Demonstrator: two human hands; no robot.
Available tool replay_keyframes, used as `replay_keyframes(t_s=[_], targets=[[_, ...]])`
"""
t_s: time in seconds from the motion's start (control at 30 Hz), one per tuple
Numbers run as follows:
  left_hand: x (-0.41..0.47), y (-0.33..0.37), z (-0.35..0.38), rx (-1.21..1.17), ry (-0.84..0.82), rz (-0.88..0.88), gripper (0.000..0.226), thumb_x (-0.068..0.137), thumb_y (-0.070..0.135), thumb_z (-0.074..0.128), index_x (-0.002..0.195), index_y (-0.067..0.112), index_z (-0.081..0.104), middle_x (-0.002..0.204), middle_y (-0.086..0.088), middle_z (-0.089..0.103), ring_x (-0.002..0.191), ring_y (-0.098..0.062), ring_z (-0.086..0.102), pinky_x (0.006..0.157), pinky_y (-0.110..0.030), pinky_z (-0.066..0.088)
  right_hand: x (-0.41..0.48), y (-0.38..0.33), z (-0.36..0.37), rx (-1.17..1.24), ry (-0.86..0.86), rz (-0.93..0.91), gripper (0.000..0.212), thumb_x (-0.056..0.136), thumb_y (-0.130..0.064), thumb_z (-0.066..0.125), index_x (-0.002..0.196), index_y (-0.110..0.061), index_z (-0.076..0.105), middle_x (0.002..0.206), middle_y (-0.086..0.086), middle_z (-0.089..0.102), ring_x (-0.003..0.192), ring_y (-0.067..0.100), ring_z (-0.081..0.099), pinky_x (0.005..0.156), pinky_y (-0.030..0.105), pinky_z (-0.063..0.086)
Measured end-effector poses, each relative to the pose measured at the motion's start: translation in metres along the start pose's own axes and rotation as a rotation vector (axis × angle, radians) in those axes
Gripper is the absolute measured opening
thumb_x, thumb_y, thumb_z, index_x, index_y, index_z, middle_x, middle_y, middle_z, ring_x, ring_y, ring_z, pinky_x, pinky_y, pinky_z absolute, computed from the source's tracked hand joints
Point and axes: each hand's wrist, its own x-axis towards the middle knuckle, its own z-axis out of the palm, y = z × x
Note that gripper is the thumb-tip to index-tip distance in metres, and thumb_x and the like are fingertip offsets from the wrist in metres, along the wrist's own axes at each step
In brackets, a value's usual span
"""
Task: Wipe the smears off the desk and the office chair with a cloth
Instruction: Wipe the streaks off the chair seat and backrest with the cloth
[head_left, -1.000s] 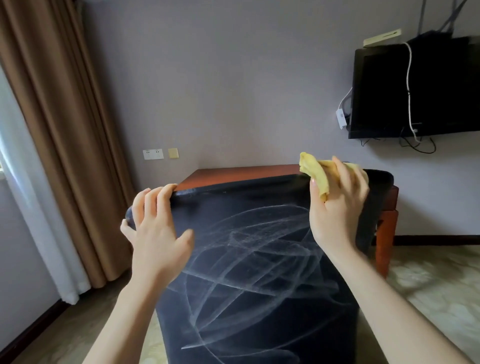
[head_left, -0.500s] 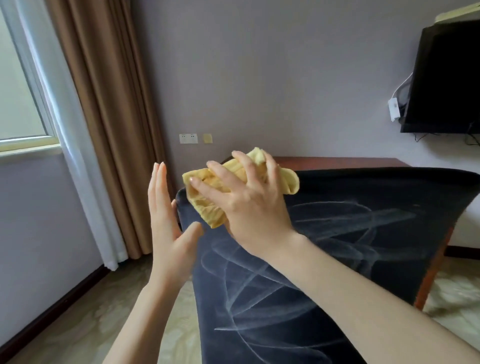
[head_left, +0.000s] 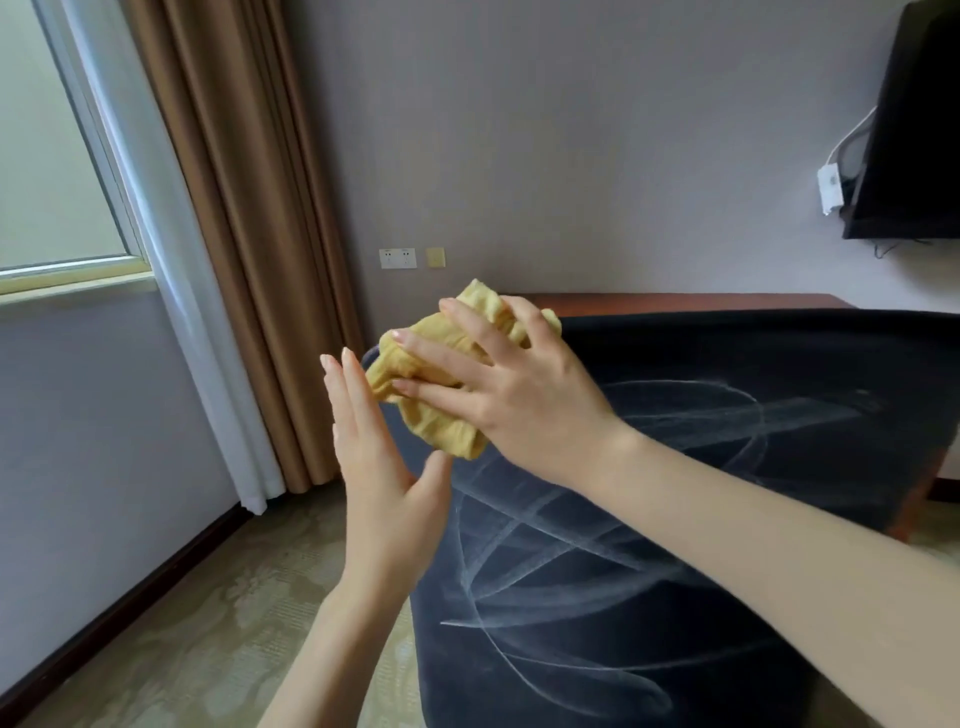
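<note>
The left hand stood flat, fingers released, at the chair back's nine o'clock edge. White smears crossed the upholstery. At its eleven o'clock corner the right hand pressed the yellow cloth, fingers spread, unclenched. Soft and light, it probably handles best bunched under the palm. The bench lay beyond at twelve o'clock.

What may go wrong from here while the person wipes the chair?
1. The cloth lies bunched under the right hand at the upper left corner of the chair; a push further left may slide it off the edge.
2. The left hand is flat beside that edge and grips nothing, so the chair may turn under pressure.
3. Many smears cross the back; a bunched cloth may only spread them.
</note>
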Motion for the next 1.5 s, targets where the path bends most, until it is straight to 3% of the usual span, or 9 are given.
replay_keyframes(t_s=[0.33, 0.57, 0.73, 0.87, 1.0, 1.13, 1.23, 1.37, 1.5], targets=[[-0.012, 0.006, 0.034, 0.146, -0.096, -0.168, 0.103, 0.082, 0.006, 0.06, 0.149, 0.027, -0.017, 0.155, 0.007, -0.027, 0.138, 0.002, -0.022, 0.115, -0.05, -0.008, -0.098, 0.067, 0.003, -0.07, 0.147, 0.085, 0.059, 0.092, -0.012, 0.049, 0.143, -0.037, 0.035, 0.149, -0.001, 0.039, 0.127, 0.033, 0.033, 0.093, 0.052, 0.034], [-0.016, 0.011, 0.036, 0.142, -0.103, -0.169, 0.103, 0.083, 0.008, 0.06, 0.149, 0.027, -0.016, 0.154, 0.009, -0.028, 0.143, -0.006, -0.02, 0.116, -0.053, -0.005, -0.15, 0.092, 0.005, 0.006, 0.271, 0.309, 0.046, 0.09, -0.026, 0.063, 0.134, -0.031, 0.049, 0.133, 0.007, 0.055, 0.115, 0.034, 0.043, 0.084, 0.047, 0.036], [-0.015, 0.013, 0.028, 0.046, -0.137, -0.17, 0.102, 0.085, 0.005, 0.059, 0.145, 0.036, -0.017, 0.142, 0.022, -0.03, 0.139, 0.002, -0.021, 0.118, -0.053, 0.001, -0.123, 0.073, 0.008, 0.094, 0.39, 0.415, 0.035, 0.089, -0.022, 0.068, 0.122, -0.026, 0.063, 0.119, 0.005, 0.064, 0.111, 0.03, 0.042, 0.086, 0.051, 0.037], [-0.015, 0.007, 0.013, -0.026, -0.19, -0.161, 0.101, 0.083, -0.005, 0.053, 0.137, 0.053, -0.009, 0.145, 0.028, -0.022, 0.138, 0.008, -0.017, 0.118, -0.053, 0.01, -0.08, 0.057, 0.005, 0.205, 0.402, 0.39, 0.034, 0.089, -0.014, 0.065, 0.121, -0.027, 0.065, 0.122, 0.001, 0.063, 0.116, 0.03, 0.047, 0.089, 0.051, 0.037], [-0.011, 0.001, -0.001, -0.174, -0.222, -0.191, 0.101, 0.081, -0.016, 0.047, 0.137, 0.058, 0.007, 0.143, 0.041, -0.007, 0.141, 0.009, -0.005, 0.119, -0.04, 0.017, -0.034, 0.031, 0.007, 0.201, 0.416, 0.302, 0.035, 0.089, -0.013, 0.063, 0.118, -0.031, 0.067, 0.121, -0.003, 0.065, 0.111, 0.029, 0.061, 0.089, 0.048, 0.039], [-0.007, -0.007, -0.013, -0.293, -0.205, -0.251, 0.098, 0.077, -0.023, 0.044, 0.144, 0.045, 0.022, 0.157, 0.022, 0.012, 0.142, 0.005, 0.013, 0.117, -0.038, 0.025, -0.011, 0.0, 0.022, 0.113, 0.438, 0.21, 0.037, 0.091, -0.013, 0.063, 0.12, -0.034, 0.065, 0.124, -0.009, 0.063, 0.116, 0.02, 0.058, 0.097, 0.049, 0.037], [-0.007, -0.009, -0.015, -0.318, -0.118, -0.268, 0.089, 0.078, -0.021, 0.042, 0.147, 0.033, 0.027, 0.151, 0.022, 0.028, 0.137, 0.009, 0.025, 0.116, -0.039, 0.028, -0.016, -0.01, 0.035, 0.102, 0.461, 0.157, 0.037, 0.091, -0.012, 0.063, 0.122, -0.032, 0.065, 0.127, -0.009, 0.061, 0.12, 0.017, 0.052, 0.104, 0.046, 0.03], [-0.014, 0.003, -0.002, -0.232, -0.054, -0.186, 0.091, 0.082, -0.019, 0.044, 0.148, 0.035, 0.015, 0.157, 0.02, 0.004, 0.143, 0.003, 0.007, 0.119, -0.042, 0.018, -0.033, -0.002, 0.043, 0.092, 0.466, 0.04, 0.032, 0.091, -0.01, 0.062, 0.116, -0.028, 0.069, 0.124, -0.008, 0.063, 0.118, 0.016, 0.047, 0.1, 0.038, 0.033], [-0.022, 0.013, 0.017, -0.028, -0.148, -0.063, 0.097, 0.083, -0.009, 0.05, 0.141, 0.048, -0.003, 0.152, 0.024, -0.016, 0.144, 0.0, -0.013, 0.12, -0.048, 0.003, -0.061, 0.015, 0.047, 0.056, 0.45, -0.005, 0.031, 0.092, -0.01, 0.061, 0.115, -0.03, 0.069, 0.122, -0.01, 0.064, 0.114, 0.012, 0.048, 0.095, 0.032, 0.036]])
